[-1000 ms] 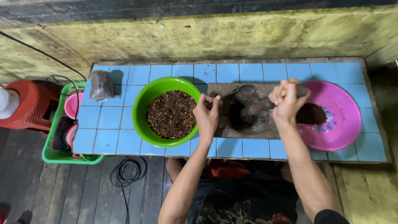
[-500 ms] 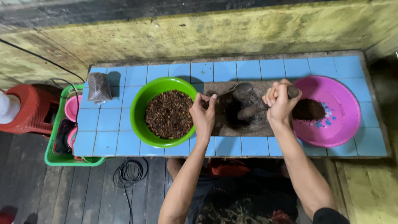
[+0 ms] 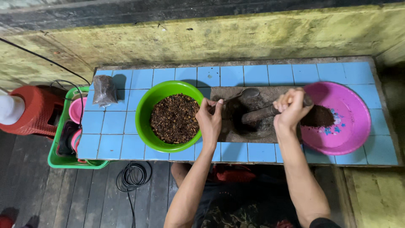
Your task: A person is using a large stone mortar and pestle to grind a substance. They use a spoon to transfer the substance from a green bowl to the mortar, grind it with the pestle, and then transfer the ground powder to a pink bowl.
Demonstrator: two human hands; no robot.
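Note:
A flat stone mortar (image 3: 257, 128) lies on the blue-tiled counter (image 3: 114, 122), with dark ground material in its hollow. My right hand (image 3: 290, 109) grips a stone pestle (image 3: 258, 115) that slants down into the hollow. My left hand (image 3: 210, 118) holds a metal spoon (image 3: 244, 94) by its handle at the mortar's left edge, the bowl of the spoon resting at the back. A green bowl (image 3: 145, 105) of dark brown dried spice stands left of the mortar. A pink basin (image 3: 358, 114) with a heap of dark powder sits on the right.
A small plastic bag (image 3: 104, 90) of dark contents stands at the counter's back left. A green crate (image 3: 59, 158) with pink dishes and a red stool (image 3: 31, 112) are on the floor at left. A black cable coil (image 3: 134, 176) lies below the counter. A yellow wall runs behind.
The view has shifted slightly. My right hand has moved with the pestle over the mortar; my left hand stays at the mortar's left edge with the spoon.

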